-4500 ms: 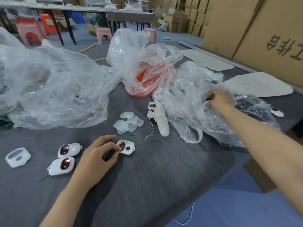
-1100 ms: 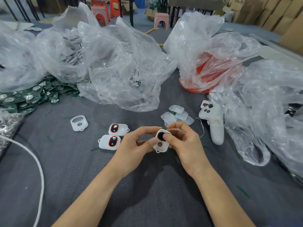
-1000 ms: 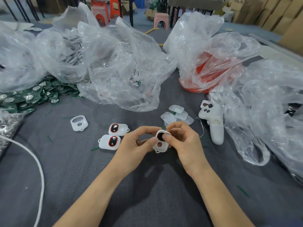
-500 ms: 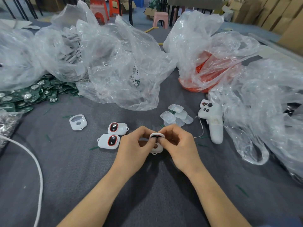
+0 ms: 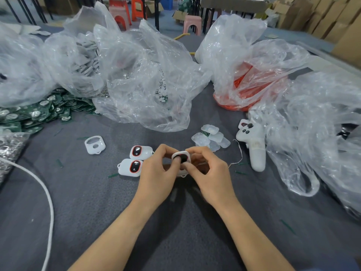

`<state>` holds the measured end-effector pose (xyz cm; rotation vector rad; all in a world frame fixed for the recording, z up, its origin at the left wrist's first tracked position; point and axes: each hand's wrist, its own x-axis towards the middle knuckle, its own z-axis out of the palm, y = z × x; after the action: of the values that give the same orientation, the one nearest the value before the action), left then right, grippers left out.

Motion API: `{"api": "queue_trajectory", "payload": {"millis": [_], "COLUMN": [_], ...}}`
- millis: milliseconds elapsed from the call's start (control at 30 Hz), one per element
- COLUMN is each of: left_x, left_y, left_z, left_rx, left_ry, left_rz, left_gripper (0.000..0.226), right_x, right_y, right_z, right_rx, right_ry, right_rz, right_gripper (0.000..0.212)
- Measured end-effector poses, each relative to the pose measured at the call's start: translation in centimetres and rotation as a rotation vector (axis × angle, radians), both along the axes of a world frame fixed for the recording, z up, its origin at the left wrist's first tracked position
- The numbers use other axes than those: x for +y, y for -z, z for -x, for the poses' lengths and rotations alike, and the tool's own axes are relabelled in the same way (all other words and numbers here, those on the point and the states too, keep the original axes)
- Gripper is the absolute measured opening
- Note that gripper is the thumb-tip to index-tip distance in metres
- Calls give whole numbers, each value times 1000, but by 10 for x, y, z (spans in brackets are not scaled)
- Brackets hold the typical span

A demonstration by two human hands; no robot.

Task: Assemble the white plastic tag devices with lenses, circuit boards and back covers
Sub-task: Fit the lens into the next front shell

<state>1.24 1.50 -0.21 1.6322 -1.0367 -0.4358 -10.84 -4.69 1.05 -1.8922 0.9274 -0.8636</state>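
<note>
Left hand [image 5: 156, 174] and right hand [image 5: 212, 174] are pinching a tag [image 5: 182, 155]; finished tags [image 5: 131, 167] are lying just left, clear pieces [image 5: 210, 136] beyond, bags [image 5: 148, 79] crowding the far tabletop [image 5: 88, 202].

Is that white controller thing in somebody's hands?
No, the white controller lies on the grey table, while the left hand and right hand pinch a small white tag shell.

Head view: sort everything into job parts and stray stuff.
Job: white shell gripped by left hand and right hand; dark lens in it; two lensed tags; empty shell; translucent pieces; green circuit boards.
Lying about: white controller; white cable; pink stool.
</note>
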Motion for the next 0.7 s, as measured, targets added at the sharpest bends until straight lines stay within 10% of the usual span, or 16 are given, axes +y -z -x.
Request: {"api": "queue_trajectory", "payload": {"millis": [433,700], "left_x": [3,-4], "left_y": [0,6], "left_z": [-7,-10], "left_rx": [-538,-494], "left_ry": [-92,-197], "left_rz": [-295,-413], "left_gripper": [14,18], "right_x": [-3,-51], "right_y": [-1,-62], "right_z": [-2,-93], "right_rx": [132,123], "right_ry": [-13,-164], "right_rz": [161,248], "right_gripper": [28,39]}}
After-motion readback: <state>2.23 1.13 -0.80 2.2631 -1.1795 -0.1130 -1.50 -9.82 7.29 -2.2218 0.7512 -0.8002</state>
